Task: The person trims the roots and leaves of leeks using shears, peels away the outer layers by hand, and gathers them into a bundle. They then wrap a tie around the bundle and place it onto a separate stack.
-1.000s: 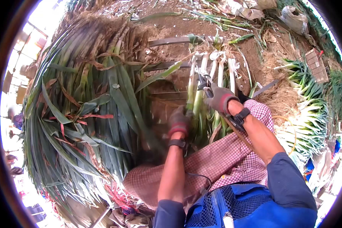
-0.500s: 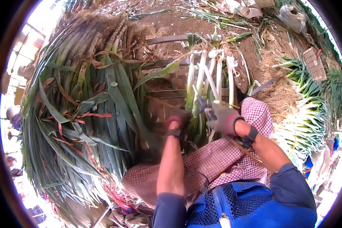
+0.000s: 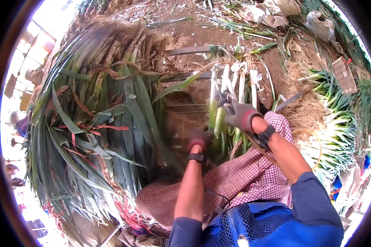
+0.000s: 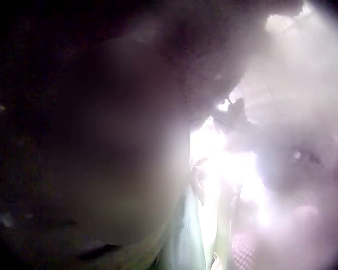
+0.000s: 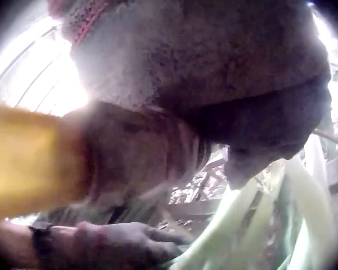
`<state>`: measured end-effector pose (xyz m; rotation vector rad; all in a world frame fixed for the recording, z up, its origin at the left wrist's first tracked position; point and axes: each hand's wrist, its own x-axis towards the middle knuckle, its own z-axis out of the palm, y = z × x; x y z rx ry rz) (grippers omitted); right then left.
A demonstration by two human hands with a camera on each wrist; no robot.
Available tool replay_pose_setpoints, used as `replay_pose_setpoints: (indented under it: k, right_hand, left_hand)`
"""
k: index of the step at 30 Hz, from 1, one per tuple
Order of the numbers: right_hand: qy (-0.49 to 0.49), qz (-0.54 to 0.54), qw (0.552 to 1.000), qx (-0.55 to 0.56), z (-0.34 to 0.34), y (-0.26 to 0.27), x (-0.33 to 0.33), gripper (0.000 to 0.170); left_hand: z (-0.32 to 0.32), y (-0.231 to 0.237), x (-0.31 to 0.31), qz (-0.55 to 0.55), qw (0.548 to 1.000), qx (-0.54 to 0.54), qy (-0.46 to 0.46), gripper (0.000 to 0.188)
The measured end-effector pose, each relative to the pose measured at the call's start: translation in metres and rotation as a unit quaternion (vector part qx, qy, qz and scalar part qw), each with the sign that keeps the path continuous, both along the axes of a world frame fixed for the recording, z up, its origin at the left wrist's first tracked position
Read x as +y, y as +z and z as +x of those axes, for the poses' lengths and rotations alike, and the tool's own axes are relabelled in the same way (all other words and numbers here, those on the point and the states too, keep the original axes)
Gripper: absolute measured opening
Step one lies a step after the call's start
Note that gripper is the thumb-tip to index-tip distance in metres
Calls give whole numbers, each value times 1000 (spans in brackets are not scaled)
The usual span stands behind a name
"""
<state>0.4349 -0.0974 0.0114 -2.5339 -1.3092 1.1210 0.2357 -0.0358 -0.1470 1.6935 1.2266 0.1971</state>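
Several leeks (image 3: 253,90) lie side by side, white ends away from the body and green ends toward the lap. My gloved left hand (image 3: 200,140) grips the green part of the leftmost leek (image 3: 213,99); the right wrist view shows its fingers (image 5: 163,244) at the stalk, partly hidden. My gloved right hand (image 3: 242,116) holds a dark tool (image 3: 224,100) above the stalks, with a thin hose trailing from it. Up close, the glove (image 5: 225,62) is wrapped round the tool's cylindrical body (image 5: 135,154). Dark blur covers most of the left wrist view, beside pale stalks (image 4: 211,219).
A large heap of untrimmed leeks (image 3: 103,99) fills the left side. Metal bars (image 3: 189,50) cross the soil beyond. Cleaned leeks (image 3: 338,119) are stacked at the right, near a crate (image 3: 344,76) and loose roots (image 3: 303,107). The checkered lap (image 3: 235,168) lies below the hands.
The right hand with the tool dipped toward the lap, then came slightly back up. The left hand stays low at the green stalks, blurred. The view has shifted a little.
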Motion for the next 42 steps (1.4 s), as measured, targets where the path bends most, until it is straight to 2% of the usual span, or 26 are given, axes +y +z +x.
replay_pose_setpoints:
  k: [2, 4, 6, 8, 9, 10, 11, 13, 15, 17, 18, 19, 21, 22, 23, 26, 27, 29, 31, 33, 35, 37, 38, 39, 41, 42]
  right_hand:
    - [52, 22, 998, 19, -11, -4, -28, 67]
    - [76, 44, 996, 16, -21, -9, -49, 85]
    - [23, 37, 999, 24, -30, -4, -50, 76]
    - [2, 49, 999, 13, -36, -4, -49, 73]
    - [-2, 51, 998, 21, -40, -1, -49, 70]
    - [-5, 51, 998, 33, -47, 4, -49, 68]
    - [31, 43, 996, 72, -57, 21, -48, 71]
    - [80, 105, 990, 58, -65, 9, -57, 78]
    - [46, 76, 991, 96, -67, 15, -46, 80]
    - [17, 44, 994, 95, -69, 14, -39, 83]
    - [36, 19, 988, 147, -73, 22, -38, 83]
    - [85, 16, 988, 124, -80, 26, -37, 82]
    - [134, 98, 981, 99, -88, 10, -41, 81]
    - [136, 99, 980, 102, -88, 4, -38, 81]
    - [111, 104, 981, 119, -87, 1, -36, 84]
    - [101, 107, 982, 120, -83, -2, -40, 88]
    - [119, 103, 982, 108, -82, -2, -44, 89]
    - [97, 100, 982, 123, -77, 2, -45, 89]
    - [76, 98, 983, 138, -72, 6, -49, 89]
    - [107, 109, 976, 154, -65, 5, -55, 88]
    - [137, 138, 971, 141, -66, -5, -67, 82]
    - [50, 124, 982, 134, -63, 3, -66, 77]
    - [40, 114, 986, 118, -59, -6, -64, 70]
    - [37, 112, 986, 116, -57, -3, -65, 70]
    - [92, 41, 977, 188, -52, 3, -64, 70]
    - [88, 65, 977, 181, -52, 0, -68, 69]
  left_hand:
    - [-1, -7, -12, -88, 993, 58, -56, 44]
    - [-4, -2, -31, -134, 988, 34, -66, 44]
    - [-21, 10, -47, -182, 980, 16, -73, 43]
    - [-34, 28, -51, -70, 992, 18, -107, 38]
    - [-39, 36, -43, -63, 992, 21, -104, 38]
    - [-51, 42, -33, 60, 997, 7, -42, 36]
    - [-65, 56, -21, 182, 983, -4, 18, 34]
    - [-91, 105, 16, 421, 898, 12, 130, 42]
    - [-111, 160, 51, 467, 850, 188, 154, 59]
    - [-119, 170, 74, 471, 838, 246, 129, 66]
    - [-120, 173, 83, 470, 824, 299, 106, 74]
    - [-118, 170, 93, 472, 821, 302, 107, 74]
    - [-116, 145, 116, 384, 835, 387, 80, 66]
    - [-117, 126, 128, 373, 839, 387, 81, 45]
    - [-118, 124, 127, 373, 838, 389, 82, 45]
    - [-107, 121, 118, 401, 881, 228, 107, 25]
    - [-106, 121, 111, 398, 882, 229, 106, 25]
    - [-104, 127, 90, 235, 955, 181, 22, 20]
    - [-99, 70, 27, 193, 962, 180, -74, 20]
    - [-95, 45, -46, 96, 981, 134, -99, 28]
    - [-96, 84, -63, 89, 985, 125, -72, 31]
    - [-103, 111, -54, 131, 989, 58, 36, 35]
    - [-118, 100, -34, 337, 937, -48, 83, 38]
    - [-122, 152, -12, 439, 895, 29, 66, 44]
    - [-151, 183, 11, 581, 747, 285, 150, 69]
    - [-172, 189, 29, 568, 751, 283, 179, 71]
